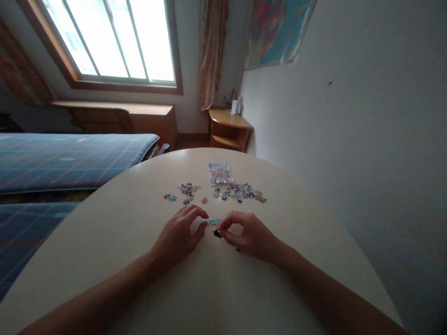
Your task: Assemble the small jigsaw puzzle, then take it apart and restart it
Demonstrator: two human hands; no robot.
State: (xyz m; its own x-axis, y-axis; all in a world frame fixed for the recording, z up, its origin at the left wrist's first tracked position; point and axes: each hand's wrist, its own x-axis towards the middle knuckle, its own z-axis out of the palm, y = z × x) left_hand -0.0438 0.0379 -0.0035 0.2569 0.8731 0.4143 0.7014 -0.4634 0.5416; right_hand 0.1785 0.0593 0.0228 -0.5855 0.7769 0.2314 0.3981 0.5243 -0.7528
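Note:
On the round cream table (146,260) my two hands meet near the middle. My left hand (179,232) is curled, its fingertips pinching the left end of a short row of joined pale-blue puzzle pieces (212,222). My right hand (247,235) is curled too, thumb and forefinger pinched on a small dark puzzle piece (217,233) just below that row. Loose puzzle pieces lie beyond my hands in a big scatter (240,192) and a smaller scatter (186,190). A small picture card (220,173) lies flat behind them.
A white wall runs along the right with a colourful poster (275,30). A wooden corner shelf (228,128) stands at the back. Blue plaid beds (66,158) lie to the left under a bright window (115,39).

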